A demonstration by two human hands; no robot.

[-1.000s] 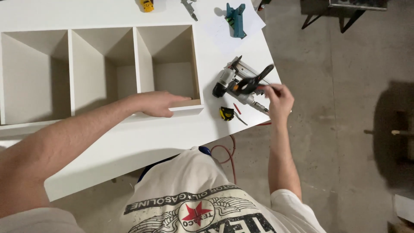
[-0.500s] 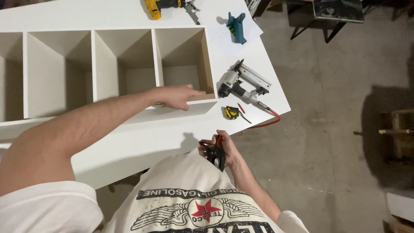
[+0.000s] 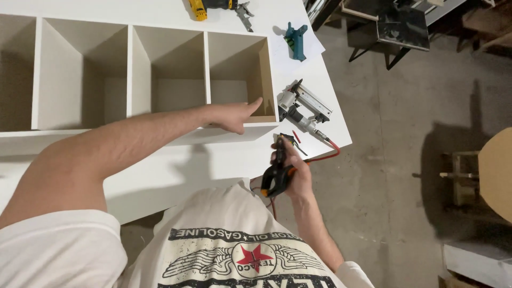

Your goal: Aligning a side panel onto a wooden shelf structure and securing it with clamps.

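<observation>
— Hands first: what was each one doing?

— Left hand [image 3: 234,116] lay flat, fingers stretched and together, palm down on the front edge of the white shelf unit [image 3: 133,74], at the lower corner of its rightmost compartment. It gripped nothing; it only pressed on the board. Right hand [image 3: 296,173] was curled tight around a black clamp with orange handles [image 3: 277,173], held upright just off the front edge of the white tabletop [image 3: 213,160], close to the person's chest.

— Where did that clamp sit against the rest?

— In the air, touching only the right hand, below and a little left of the silver nail gun [image 3: 301,106]. Whether its tips were spread or pressed together, I could not tell.

— And running left to right across the tabletop?

— The shelf unit took up the left and middle, lying on its back with four open compartments facing up. Beyond its top edge, toward the far edge, lay a yellow and black drill [image 3: 210,6]. Right of that, near the far right corner, a teal clamp [image 3: 295,40] rested on a sheet of paper. The nail gun lay at the right edge, just beside the shelf unit's right wall, its red hose [image 3: 325,154] hanging over the near right corner. A small dark tool [image 3: 290,140] lay just below the nail gun.
</observation>
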